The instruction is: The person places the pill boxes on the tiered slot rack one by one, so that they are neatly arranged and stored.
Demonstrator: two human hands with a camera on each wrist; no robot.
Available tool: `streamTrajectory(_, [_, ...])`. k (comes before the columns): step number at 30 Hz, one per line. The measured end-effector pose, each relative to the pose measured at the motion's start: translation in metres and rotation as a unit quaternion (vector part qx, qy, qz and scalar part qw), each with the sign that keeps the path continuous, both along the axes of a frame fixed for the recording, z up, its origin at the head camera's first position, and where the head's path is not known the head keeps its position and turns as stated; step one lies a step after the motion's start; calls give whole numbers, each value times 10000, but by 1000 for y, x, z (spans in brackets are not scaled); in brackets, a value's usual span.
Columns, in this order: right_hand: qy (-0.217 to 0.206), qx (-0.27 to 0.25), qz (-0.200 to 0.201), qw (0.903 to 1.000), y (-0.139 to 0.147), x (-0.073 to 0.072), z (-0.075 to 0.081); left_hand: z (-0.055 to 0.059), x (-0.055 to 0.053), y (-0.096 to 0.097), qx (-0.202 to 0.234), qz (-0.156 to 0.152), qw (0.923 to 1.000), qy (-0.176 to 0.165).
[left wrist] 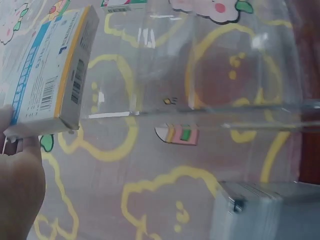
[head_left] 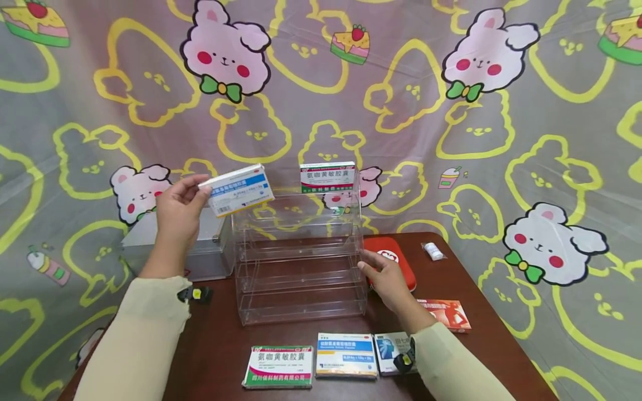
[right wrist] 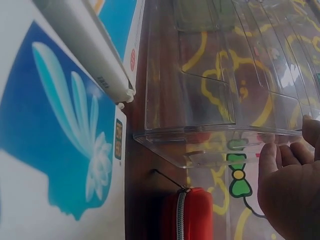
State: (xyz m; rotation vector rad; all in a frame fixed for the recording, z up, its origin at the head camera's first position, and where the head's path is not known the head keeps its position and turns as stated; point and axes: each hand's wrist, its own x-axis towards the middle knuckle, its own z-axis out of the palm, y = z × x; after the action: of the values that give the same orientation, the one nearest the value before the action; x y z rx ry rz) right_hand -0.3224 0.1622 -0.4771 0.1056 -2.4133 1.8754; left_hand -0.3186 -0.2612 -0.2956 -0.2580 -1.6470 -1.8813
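Observation:
My left hand (head_left: 178, 211) pinches one end of a white medicine box (head_left: 241, 190) with a blue stripe, raised and tilted near the upper left of a clear acrylic display rack (head_left: 301, 287). Barcodes and an orange edge show on the same box (left wrist: 57, 70) in the left wrist view. My right hand (head_left: 388, 278) holds the rack's right side edge, its thumb at the front and its fingers (right wrist: 270, 157) along the outer side. On the rack's top tier, at the right, stands a green, white and red medicine box (head_left: 327, 178). The lower tiers hold no boxes.
In front of the rack lie a green-and-pink box (head_left: 278, 366), a blue-striped box (head_left: 346, 356) and a blue-and-white box (head_left: 391, 351), partly behind the right wrist. Rightward are an orange box (head_left: 453, 316), red zip case (head_left: 401, 262) and small white packet (head_left: 433, 251). A grey case (head_left: 208, 256) stands left.

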Motion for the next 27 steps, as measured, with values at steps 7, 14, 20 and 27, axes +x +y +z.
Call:
streamTrajectory(7, [89, -64, -10, 9999, 0, 0, -3, 32, -34, 17, -59, 108, 9999, 29])
streamTrajectory(14, [205, -17, -88, 9997, -1, -2, -3, 50, -60, 30, -564, 265, 9980, 121])
streamTrajectory(20, [277, 45, -66, 9996, -5, -3, -3, 54, -69, 37, -1339, 521, 9896, 76])
streamTrajectory(27, [275, 82, -129, 9995, -2, -1, -2, 55, -76, 43, -2279, 487, 9717, -378])
